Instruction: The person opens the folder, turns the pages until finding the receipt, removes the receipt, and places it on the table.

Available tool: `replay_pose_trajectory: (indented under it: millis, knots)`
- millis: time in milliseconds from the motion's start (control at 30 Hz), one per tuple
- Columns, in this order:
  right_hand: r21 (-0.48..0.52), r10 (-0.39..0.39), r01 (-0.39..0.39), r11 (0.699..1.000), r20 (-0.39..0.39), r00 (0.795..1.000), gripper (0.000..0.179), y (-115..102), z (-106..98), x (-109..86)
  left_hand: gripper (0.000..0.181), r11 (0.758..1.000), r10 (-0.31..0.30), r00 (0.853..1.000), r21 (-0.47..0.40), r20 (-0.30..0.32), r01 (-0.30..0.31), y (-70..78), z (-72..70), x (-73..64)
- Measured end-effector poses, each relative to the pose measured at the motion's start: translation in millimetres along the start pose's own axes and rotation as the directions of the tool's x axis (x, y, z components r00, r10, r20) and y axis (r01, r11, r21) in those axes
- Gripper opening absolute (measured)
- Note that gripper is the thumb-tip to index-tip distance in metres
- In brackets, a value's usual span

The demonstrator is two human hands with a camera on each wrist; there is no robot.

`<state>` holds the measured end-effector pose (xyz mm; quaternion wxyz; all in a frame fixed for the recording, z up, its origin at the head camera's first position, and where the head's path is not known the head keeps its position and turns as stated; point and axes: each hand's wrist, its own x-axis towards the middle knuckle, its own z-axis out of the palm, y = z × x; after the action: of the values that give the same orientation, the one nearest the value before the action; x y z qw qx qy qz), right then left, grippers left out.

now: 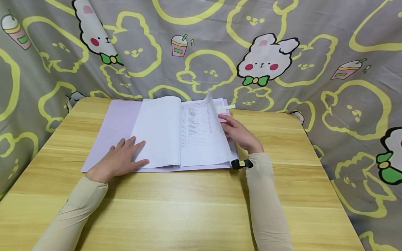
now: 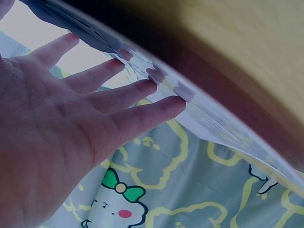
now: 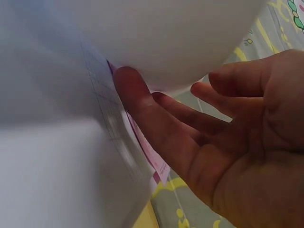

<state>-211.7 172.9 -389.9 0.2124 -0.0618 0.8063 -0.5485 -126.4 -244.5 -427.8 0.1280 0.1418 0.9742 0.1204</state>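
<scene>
A lilac folder [image 1: 117, 115] lies spread on the wooden table with a stack of white sheets in it. On its left half, my left hand [image 1: 120, 157] rests with fingers spread on the blank turned sheet [image 1: 160, 132]. The left wrist view shows that hand's fingertips touching the paper's surface. A printed table page [image 1: 198, 139] on the right half has its right edge raised and curved. My right hand [image 1: 240, 134] is at that edge, fingers loosely bent against the lifted page [image 3: 190, 38] without a visible pinch. Part of its fingers is behind the paper in the head view.
Beneath the raised page, pink paper [image 3: 154, 161] shows, and a pale strip [image 1: 227, 107] sticks out at the right. A black band with a yellow mark [image 1: 242, 164] is at the right wrist. Patterned grey curtain [image 1: 207, 42] hangs behind the table [image 1: 176, 209].
</scene>
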Motion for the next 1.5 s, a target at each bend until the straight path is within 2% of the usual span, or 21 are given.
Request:
replay_pose_trajectory:
  millis: [167,433,833,1267,1500]
  knots:
    - [-0.003,-0.017,0.017,1.000,0.027,0.999,0.051,-0.2,4.8,2.1,0.089,1.000,0.000,1.000,-0.008,0.004,0.000,1.1,-0.3,-0.9]
    - [0.050,-0.050,0.049,0.998,0.039,0.998,0.054,0.2,12.9,5.4,0.088,1.000,0.004,1.000,-0.003,-0.004,-0.004,0.1,-0.3,-0.4]
    - [-0.041,-0.029,0.031,0.999,0.043,0.999,0.056,-0.8,29.5,10.9,0.088,1.000,0.003,1.000,0.003,0.001,-0.003,-0.5,0.1,0.7]
    - [-0.118,-0.034,0.035,0.992,0.012,0.999,0.062,-1.4,49.9,15.6,0.087,1.000,0.009,1.000,0.005,-0.004,-0.009,0.0,-0.7,1.3]
    - [-0.132,-0.055,0.059,0.990,0.034,0.998,0.064,-1.2,59.8,17.5,0.088,1.000,0.009,1.000,0.005,-0.003,-0.009,-1.0,-0.2,1.4]
